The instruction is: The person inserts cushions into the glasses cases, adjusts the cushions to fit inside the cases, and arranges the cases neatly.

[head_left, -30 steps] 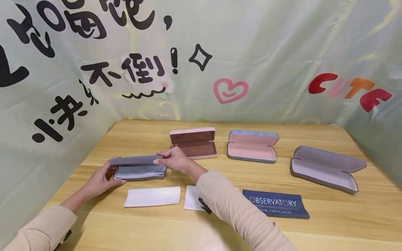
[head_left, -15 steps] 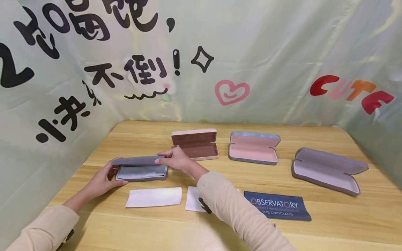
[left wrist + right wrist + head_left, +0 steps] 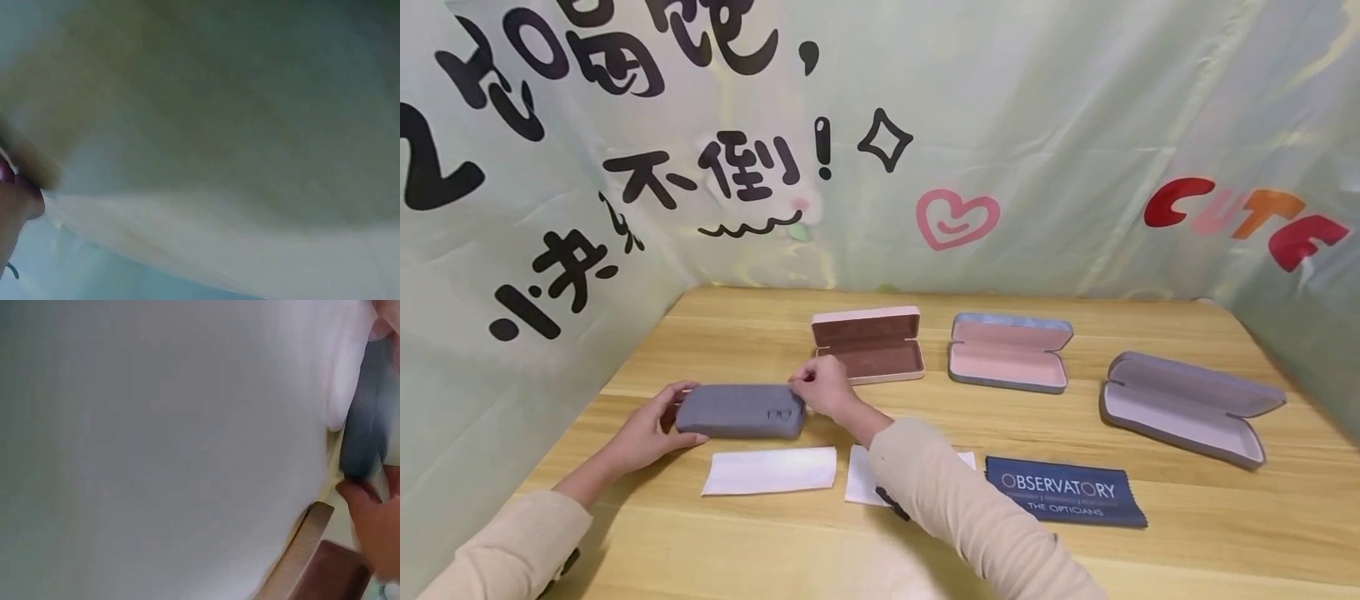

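Note:
A grey-blue glasses case with a small spectacles mark lies closed at the left of the table. My left hand grips its left end, thumb in front and fingers behind. At the far right corner, my right hand has curled fingers and thumb on the case. In the right wrist view the dark case is blurred, with the right hand at its end. Pale fabric fills most of both wrist views. The inside of the case is hidden.
Three open glasses cases stand behind and to the right: a pink one with brown lining, a blue one with pink lining and a grey one. In front lie two white cloths and a navy cloth; the right sleeve partly covers one white cloth.
The lid of the left glasses case has come down and the case is now closed. The light-blue cloth seen inside it is hidden. My right hand has moved slightly right and down.

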